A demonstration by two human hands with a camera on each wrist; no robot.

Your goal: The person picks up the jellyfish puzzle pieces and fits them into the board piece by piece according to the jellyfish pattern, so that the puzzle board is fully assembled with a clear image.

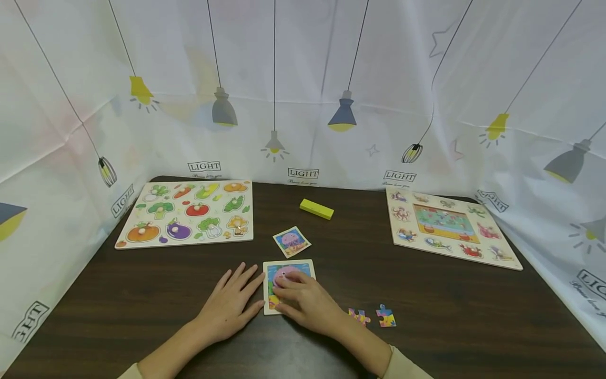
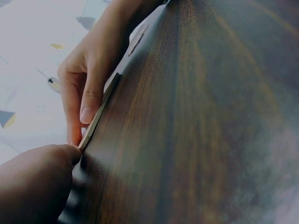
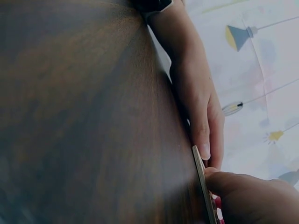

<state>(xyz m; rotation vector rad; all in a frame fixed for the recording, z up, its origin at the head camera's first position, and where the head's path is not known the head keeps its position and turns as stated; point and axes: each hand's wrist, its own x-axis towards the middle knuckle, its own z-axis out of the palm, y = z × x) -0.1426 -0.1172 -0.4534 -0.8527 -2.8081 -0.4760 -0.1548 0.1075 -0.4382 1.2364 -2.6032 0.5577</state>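
A small framed jigsaw puzzle [image 1: 273, 267] with a pink sea animal on blue lies flat before me. My left hand [image 1: 229, 304] rests on the table at its left side, fingers outstretched and tips at the frame's edge. From the right, my right hand [image 1: 310, 305] reaches over the puzzle, fingers bent down onto its face and thumb near the lower edge. Something red and white [image 3: 217, 207] shows beneath that hand in the right wrist view; I cannot tell whether the fingers pinch it. Two loose jigsaw pieces, one pink and yellow [image 1: 361, 316], one blue and yellow [image 1: 387, 317], lie right of the hand.
Just behind the puzzle lies a small picture card [image 1: 292, 241], and farther back a yellow block [image 1: 316, 209]. A vegetable peg board [image 1: 222, 213] is at the back left, a sea-animal board [image 1: 402, 216] at the back right. A printed curtain [image 1: 303, 68] encloses the table.
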